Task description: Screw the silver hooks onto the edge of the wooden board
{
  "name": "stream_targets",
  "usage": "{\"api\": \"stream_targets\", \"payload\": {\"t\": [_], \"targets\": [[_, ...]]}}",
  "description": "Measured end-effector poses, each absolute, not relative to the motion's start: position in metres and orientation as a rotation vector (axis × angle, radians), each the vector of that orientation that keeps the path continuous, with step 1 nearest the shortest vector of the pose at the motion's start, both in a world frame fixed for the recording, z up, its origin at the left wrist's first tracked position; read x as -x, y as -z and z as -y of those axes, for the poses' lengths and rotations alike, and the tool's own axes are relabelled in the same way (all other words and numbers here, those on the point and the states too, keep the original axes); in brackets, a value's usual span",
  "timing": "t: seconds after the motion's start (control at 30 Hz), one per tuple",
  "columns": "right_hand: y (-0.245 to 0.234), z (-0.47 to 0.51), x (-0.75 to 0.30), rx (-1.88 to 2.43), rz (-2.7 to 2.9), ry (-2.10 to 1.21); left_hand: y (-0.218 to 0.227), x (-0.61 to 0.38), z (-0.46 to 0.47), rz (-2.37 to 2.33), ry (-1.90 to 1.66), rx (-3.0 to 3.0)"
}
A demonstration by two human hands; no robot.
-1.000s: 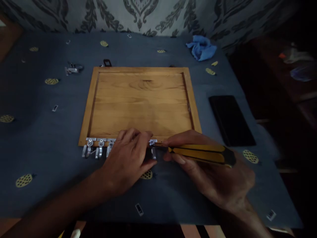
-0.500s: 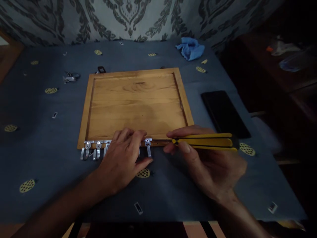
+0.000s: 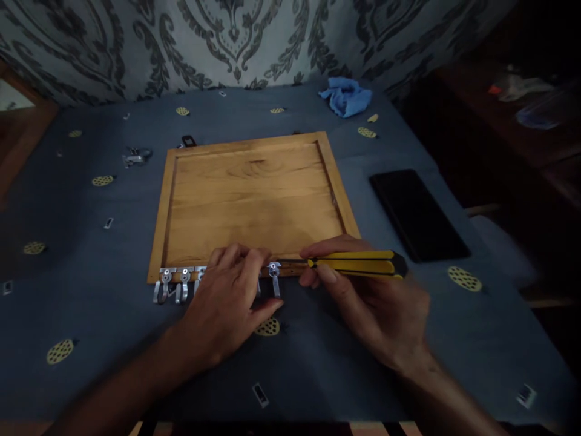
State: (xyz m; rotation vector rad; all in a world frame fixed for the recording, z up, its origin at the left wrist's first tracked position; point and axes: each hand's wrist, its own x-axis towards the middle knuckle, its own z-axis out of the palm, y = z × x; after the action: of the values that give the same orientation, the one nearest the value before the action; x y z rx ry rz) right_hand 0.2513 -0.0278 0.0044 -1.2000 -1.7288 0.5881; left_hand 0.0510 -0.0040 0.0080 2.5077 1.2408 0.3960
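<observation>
A shallow wooden framed board lies on the cloth, with metal hooks along its near edge. My left hand grips that edge, fingers curled over the wood and thumb below, hiding some of the hooks. Two hooks show plainly to its left, one of them a silver double hook. Just right of my left fingers is another metal hook with a cross-head screw. My right hand is closed around a yellow-and-black screwdriver. Its thin shaft points left along the near edge, the tip close to that hook.
Right of the board lies a black phone. A crumpled blue cloth sits at the back. Loose metal hooks rest at the back left, and a small black item is behind the board. The blue tablecloth has printed pineapples.
My right hand has brought the screwdriver slightly left, closer to the hook by my left fingers. The left hand keeps its place on the board. The view has shifted a little.
</observation>
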Motion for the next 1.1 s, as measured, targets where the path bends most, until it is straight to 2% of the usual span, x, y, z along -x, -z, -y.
{"api": "stream_targets", "payload": {"t": [0.43, 0.8, 1.0, 1.1], "targets": [[-0.004, 0.024, -0.249, 1.209, 1.771, -0.451, -0.015, -0.043, 0.005, -1.196, -0.378, -2.520], [0.001, 0.026, -0.247, 1.212, 1.651, -0.536, -0.020, -0.026, -0.001, -1.327, -0.417, -2.396], [-0.005, 0.029, -0.246, 1.210, 1.486, -0.459, -0.038, 0.003, -0.008, -1.430, -0.603, -2.242], [-0.008, 0.035, -0.250, 1.205, 1.355, -0.367, -0.046, 0.022, -0.009, -1.661, -0.817, -2.091]]}}
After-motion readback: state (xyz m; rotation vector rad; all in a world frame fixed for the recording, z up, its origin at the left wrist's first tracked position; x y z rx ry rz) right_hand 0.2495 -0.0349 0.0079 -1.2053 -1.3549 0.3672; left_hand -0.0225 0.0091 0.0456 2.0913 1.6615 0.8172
